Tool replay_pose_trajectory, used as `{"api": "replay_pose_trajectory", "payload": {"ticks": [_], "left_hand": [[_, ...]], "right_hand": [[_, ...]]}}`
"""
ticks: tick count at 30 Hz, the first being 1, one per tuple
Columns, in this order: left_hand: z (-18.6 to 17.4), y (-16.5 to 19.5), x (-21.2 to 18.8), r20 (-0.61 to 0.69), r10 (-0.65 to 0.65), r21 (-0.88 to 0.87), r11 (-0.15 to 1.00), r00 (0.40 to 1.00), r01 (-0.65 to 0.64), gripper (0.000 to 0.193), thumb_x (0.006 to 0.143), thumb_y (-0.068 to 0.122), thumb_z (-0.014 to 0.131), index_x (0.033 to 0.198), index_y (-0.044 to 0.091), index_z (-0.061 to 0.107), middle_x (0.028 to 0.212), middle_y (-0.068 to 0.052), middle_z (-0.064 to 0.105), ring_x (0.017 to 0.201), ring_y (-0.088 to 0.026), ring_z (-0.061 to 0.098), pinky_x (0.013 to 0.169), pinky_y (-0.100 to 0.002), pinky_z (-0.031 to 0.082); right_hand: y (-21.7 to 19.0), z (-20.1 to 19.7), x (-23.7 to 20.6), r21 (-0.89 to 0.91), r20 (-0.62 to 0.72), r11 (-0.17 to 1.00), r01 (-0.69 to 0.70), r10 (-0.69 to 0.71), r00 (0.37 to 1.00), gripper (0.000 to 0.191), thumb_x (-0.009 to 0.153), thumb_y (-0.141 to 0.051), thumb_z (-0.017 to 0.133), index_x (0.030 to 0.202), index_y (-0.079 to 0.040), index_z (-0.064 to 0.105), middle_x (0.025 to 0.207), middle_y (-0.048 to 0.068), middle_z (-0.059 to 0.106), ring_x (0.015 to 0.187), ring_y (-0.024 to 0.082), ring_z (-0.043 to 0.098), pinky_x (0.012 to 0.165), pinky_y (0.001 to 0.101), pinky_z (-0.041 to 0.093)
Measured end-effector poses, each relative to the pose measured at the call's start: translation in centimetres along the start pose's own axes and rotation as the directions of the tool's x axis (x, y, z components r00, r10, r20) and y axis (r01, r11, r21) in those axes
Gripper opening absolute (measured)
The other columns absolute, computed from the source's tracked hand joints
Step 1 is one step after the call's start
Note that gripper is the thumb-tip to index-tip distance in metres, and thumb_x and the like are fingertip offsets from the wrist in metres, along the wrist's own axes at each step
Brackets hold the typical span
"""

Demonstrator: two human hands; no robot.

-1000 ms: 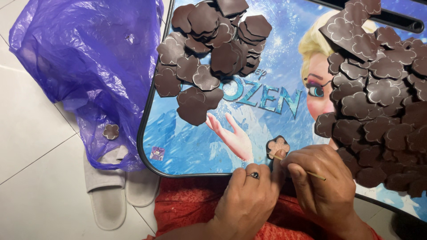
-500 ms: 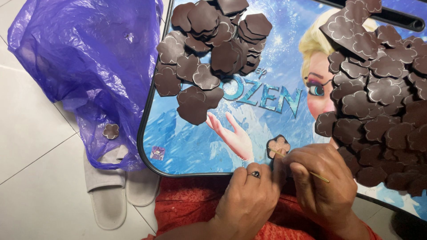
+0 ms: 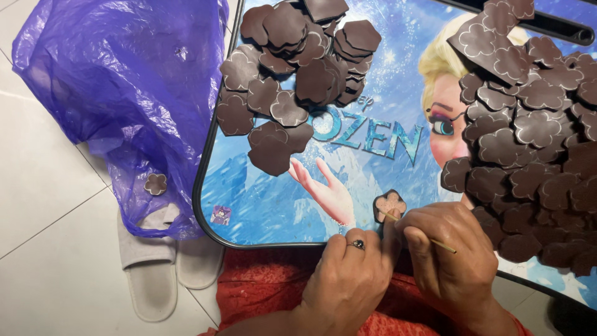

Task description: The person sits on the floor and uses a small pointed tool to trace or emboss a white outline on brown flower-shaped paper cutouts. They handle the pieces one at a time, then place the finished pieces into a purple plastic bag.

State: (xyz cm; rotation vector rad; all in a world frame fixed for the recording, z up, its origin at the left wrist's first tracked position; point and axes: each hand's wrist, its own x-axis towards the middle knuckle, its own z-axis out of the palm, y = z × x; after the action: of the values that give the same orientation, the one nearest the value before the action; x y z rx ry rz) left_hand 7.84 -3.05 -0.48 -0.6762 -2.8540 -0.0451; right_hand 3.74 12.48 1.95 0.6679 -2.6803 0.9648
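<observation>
The flower piece [image 3: 390, 204] lies on the tray [image 3: 261, 205] just beyond both hands' fingertips; right hand [image 3: 457, 249] pinches a stick [image 3: 418, 231], left hand [image 3: 351, 274] curled, fingertip touching it.

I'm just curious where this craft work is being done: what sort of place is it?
Probably a home, with the person seated low at a small picture-printed table. It stands on a pale tiled floor, with white house slippers beside it and a purple plastic bag on the floor.

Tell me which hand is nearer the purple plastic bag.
Left. The left hand rests at the tray's near edge, right of the purple plastic bag; the right hand lies farther right, holding a thin stick.
</observation>
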Motion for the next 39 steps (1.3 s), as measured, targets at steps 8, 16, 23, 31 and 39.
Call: {"api": "replay_pose_trajectory", "payload": {"ticks": [8,16,23,31,39], "left_hand": [[0.3,-0.1,-0.2,0.154,0.116,-0.068,0.992,0.981,-0.106,0.018,0.091,0.026,0.056,0.085,0.010,0.063,0.076,-0.004,0.051,0.077,-0.018,0.053,0.067,-0.032,0.039],[-0.2,-0.3,0.4,-0.058,0.057,0.023,0.998,0.997,-0.056,0.053,0.096,0.027,0.052,0.139,0.000,0.064,0.109,-0.003,0.059,0.098,-0.015,0.053,0.076,-0.026,0.041],[0.0,-0.4,1.2,-0.086,0.016,-0.028,0.999,0.996,-0.018,0.047,0.099,0.026,0.052,0.137,0.001,0.065,0.147,-0.017,0.058,0.119,-0.017,0.058,0.082,-0.024,0.043],[0.4,-0.2,1.6,-0.064,0.021,-0.047,0.999,0.998,-0.024,0.050,0.098,0.026,0.052,0.140,0.001,0.063,0.144,-0.016,0.059,0.111,-0.016,0.060,0.078,-0.024,0.044],[0.6,0.2,1.8,-0.042,0.042,-0.054,0.998,0.998,-0.044,0.044,0.097,0.026,0.053,0.131,0.002,0.067,0.143,-0.016,0.060,0.099,-0.016,0.058,0.077,-0.026,0.044]], "right_hand": [[-0.3,-0.2,-0.2,0.063,0.031,0.998,-0.022,0.020,0.999,0.009,0.101,-0.010,0.063,0.096,-0.003,0.066,0.088,0.006,0.068,0.082,0.023,0.066,0.076,0.0342,0.052],[0.9,-0.2,0.5,0.060,-0.104,0.995,-0.078,0.084,0.991,0.017,0.109,-0.015,0.060,0.099,-0.003,0.067,0.093,0.006,0.070,0.078,0.018,0.065,0.073,0.0293,0.050],[1.4,0.0,1.1,0.064,-0.082,0.996,-0.064,0.070,0.994,0.015,0.107,-0.014,0.061,0.099,-0.004,0.067,0.092,0.005,0.070,0.079,0.020,0.065,0.073,0.0301,0.051],[2.0,-0.4,1.1,0.035,-0.069,0.995,-0.092,0.094,0.993,0.014,0.106,-0.014,0.062,0.097,-0.004,0.067,0.091,0.005,0.069,0.081,0.021,0.065,0.071,0.0302,0.050],[2.5,-0.5,1.3,0.026,-0.092,0.997,-0.074,0.076,0.993,0.012,0.106,-0.012,0.062,0.098,-0.004,0.066,0.090,0.005,0.069,0.083,0.021,0.066,0.071,0.0295,0.050]]}}
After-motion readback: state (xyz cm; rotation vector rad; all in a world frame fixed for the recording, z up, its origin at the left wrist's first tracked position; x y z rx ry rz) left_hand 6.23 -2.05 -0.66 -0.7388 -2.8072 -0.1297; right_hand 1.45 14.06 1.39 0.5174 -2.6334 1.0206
